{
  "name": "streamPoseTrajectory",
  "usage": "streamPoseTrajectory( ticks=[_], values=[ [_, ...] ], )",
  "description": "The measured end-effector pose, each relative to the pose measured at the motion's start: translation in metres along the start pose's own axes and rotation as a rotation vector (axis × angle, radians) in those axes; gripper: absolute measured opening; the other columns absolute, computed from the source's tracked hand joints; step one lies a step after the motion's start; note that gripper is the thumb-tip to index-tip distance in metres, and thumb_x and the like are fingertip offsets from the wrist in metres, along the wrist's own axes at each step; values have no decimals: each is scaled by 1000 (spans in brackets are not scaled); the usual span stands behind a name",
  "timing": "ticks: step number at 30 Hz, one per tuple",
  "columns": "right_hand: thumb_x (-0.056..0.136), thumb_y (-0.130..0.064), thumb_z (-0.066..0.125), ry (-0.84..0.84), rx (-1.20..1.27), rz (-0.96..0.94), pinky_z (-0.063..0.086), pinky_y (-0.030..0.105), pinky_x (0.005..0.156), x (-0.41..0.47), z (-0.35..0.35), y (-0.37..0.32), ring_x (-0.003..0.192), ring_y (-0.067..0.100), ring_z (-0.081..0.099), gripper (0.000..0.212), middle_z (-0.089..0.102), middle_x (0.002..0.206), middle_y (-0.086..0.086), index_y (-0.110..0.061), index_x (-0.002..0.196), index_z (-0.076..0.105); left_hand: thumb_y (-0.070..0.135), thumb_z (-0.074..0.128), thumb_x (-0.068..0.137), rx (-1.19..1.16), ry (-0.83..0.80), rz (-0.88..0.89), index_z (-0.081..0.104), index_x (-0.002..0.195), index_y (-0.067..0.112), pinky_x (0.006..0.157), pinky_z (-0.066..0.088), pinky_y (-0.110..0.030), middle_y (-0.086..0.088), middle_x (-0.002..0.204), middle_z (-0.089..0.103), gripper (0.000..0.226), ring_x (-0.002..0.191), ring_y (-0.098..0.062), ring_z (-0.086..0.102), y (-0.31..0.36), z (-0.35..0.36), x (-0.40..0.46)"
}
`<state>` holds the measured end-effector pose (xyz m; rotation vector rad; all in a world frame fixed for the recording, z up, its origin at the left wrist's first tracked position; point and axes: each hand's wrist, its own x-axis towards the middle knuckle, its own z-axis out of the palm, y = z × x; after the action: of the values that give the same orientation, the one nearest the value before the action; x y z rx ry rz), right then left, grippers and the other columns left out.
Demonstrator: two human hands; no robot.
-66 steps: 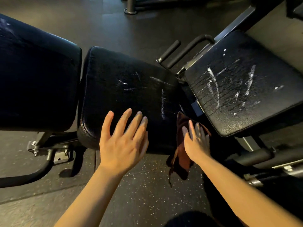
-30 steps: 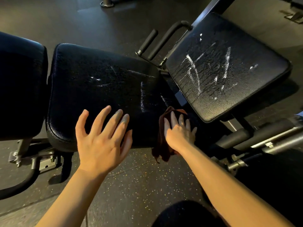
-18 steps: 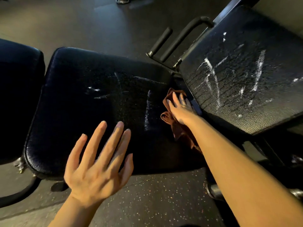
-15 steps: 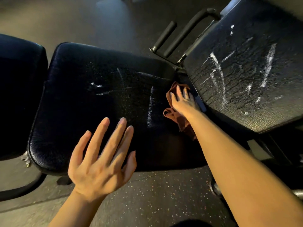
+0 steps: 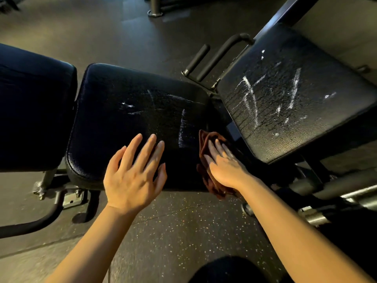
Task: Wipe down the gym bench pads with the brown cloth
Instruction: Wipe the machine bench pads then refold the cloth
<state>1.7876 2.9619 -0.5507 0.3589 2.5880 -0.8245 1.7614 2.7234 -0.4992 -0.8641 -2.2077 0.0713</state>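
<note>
From the head camera I see my right hand (image 5: 225,166) laid flat, fingers straight, pressing the crumpled brown cloth (image 5: 206,152) against the near right edge of the middle black padded bench cushion (image 5: 126,111). The cloth bunches up beyond my fingertips and hangs down below my palm over the pad's front edge, toward the dark speckled rubber floor (image 5: 173,231).

Left of that grip, my left hand (image 5: 133,176) is spread open with straight fingers over the same pad's near edge, holding nothing; I cannot tell whether it touches the surface. Between the two hands, a white vertical streak (image 5: 181,127) marks the pad, with fainter white marks farther up and to the left of it.

Right of the cloth, just beyond a narrow gap, sits a second black textured pad (image 5: 285,103), tilted, carrying several white streaks across its cracked surface. Beyond the cloth, past the gap, a pair of black foam-covered handle bars (image 5: 212,60) angles upward from the frame.

Far left of my open hand lies a third dark blue-black cushion (image 5: 32,111), just beside the middle pad. Below it a grey metal bracket with bolts (image 5: 67,199) meets a curved black tube (image 5: 36,221).
</note>
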Motion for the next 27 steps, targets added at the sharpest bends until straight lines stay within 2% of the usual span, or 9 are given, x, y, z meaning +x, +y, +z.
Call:
streamPoseTrajectory(
  ticks=[4, 8, 13, 19, 27],
  values=[
    [107, -45, 17, -49, -1, -33, -5, 35, 121, -38, 7, -4, 149, 11, -20, 60, -23, 162, -9, -28, 156, -13, 33, 50, 100, -45, -60, -38, 60, 137, 14, 107, 37, -48, -11, 142, 57, 43, 137, -33, 47, 3, -9, -3],
    [105, -52, 15, -47, 11, 43, -6, 40, 122, -18, 11, -4, 149, 13, -20, 60, -20, 160, -14, -33, 156, -11, 32, 54, 98, -38, -44, -43, 61, 136, 12, 110, 32, -54, -15, 141, 57, 44, 137, -35, 47, -5, -17, 4],
    [104, -55, 8, 30, 8, 232, -2, 47, 121, 57, -12, -17, 152, 28, -11, 65, -16, 165, 5, -24, 157, -13, 34, 57, 96, 24, 8, -18, 63, 135, 12, 111, 31, -56, -11, 140, 58, 45, 136, -34, 49, -15, -10, 10],
    [106, -50, 12, 196, 5, 140, -3, 42, 122, 123, -32, -15, 153, 24, -5, 62, -7, 167, 6, -22, 159, -3, 41, 59, 91, 123, 41, 28, 59, 138, 17, 114, 26, -49, -5, 140, 59, 53, 133, -31, 51, -11, -2, 10],
    [105, -50, 10, 182, -14, 97, -8, 38, 121, 105, -19, -22, 153, 20, -9, 62, -11, 166, 2, -23, 158, -8, 42, 58, 91, 110, 38, 36, 60, 137, 17, 112, 30, -47, -4, 139, 59, 53, 133, -30, 52, -12, 1, 10]
  ],
)
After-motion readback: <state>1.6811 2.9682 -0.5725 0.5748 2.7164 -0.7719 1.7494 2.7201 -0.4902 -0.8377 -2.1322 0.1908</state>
